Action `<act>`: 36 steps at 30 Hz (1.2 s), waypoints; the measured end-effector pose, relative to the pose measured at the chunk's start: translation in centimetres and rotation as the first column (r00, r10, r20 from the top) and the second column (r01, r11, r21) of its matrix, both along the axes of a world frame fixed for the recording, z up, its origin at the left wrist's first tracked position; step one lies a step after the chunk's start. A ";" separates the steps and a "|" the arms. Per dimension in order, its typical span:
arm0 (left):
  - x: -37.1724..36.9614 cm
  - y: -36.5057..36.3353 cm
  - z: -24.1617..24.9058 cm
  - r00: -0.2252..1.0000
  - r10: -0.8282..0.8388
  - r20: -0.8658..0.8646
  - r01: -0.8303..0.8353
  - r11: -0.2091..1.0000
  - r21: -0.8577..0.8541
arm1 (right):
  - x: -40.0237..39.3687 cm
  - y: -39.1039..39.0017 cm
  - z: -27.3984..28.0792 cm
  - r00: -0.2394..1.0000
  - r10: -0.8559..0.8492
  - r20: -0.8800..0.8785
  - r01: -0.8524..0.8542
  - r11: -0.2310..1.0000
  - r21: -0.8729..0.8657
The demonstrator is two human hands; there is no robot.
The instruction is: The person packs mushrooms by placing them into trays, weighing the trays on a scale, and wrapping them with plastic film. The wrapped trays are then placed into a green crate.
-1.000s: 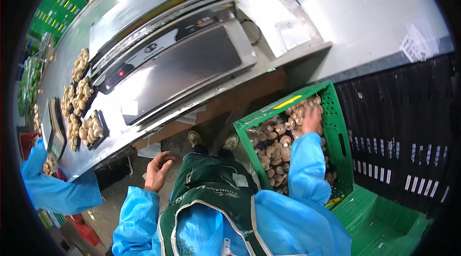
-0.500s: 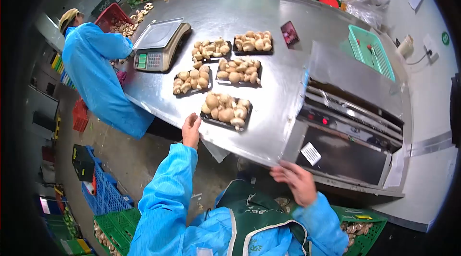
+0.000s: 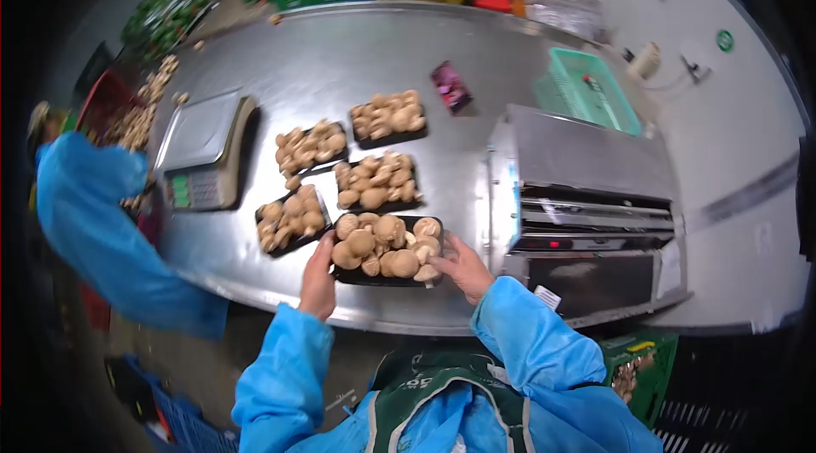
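Note:
Both my hands hold the nearest black tray of mushrooms (image 3: pixel 388 247) by its two ends, close to the table's front edge. My left hand (image 3: pixel 318 279) grips its left end, fingers wrapped at the side. At the right end, my right hand (image 3: pixel 464 268) has its fingers against the tray and a mushroom. Behind it lie more filled black trays: one at the left (image 3: pixel 291 218), one just behind (image 3: pixel 377 181), one farther back left (image 3: pixel 312 147) and one at the back (image 3: pixel 388 116).
A scale (image 3: pixel 204 151) stands on the metal table (image 3: pixel 340 45) at the left, beside a co-worker in a blue gown (image 3: pixel 110 232). On the right are a wrapping machine (image 3: pixel 586 215) and a green basket (image 3: pixel 595 92). A pink packet (image 3: pixel 450 87) lies behind the trays.
My right hand has moved from the table edge to the nearest tray's right end. My left hand has closed on its left end. The tray is now turned squarer to me, and the view has shifted.

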State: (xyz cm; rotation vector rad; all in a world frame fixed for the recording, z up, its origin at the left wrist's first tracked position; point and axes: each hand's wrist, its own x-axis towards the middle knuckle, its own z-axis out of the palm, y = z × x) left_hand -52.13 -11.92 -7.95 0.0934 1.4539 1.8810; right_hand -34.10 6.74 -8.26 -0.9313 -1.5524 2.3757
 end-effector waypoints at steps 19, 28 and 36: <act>14.7 36.6 7.7 0.779 -0.622 0.080 0.627 0.777 -0.055 | 21.2 36.6 7.4 0.962 -0.192 0.193 0.104 0.913 0.394; 14.3 26.4 12.1 -0.374 -0.561 -0.739 0.179 0.738 -0.651 | 34.0 36.2 11.2 0.891 0.162 0.425 -0.424 -0.042 0.905; 14.1 30.4 9.5 -0.793 -0.423 -0.439 0.181 0.524 -0.832 | 30.1 37.3 8.7 0.762 0.372 0.530 -0.344 -0.462 0.818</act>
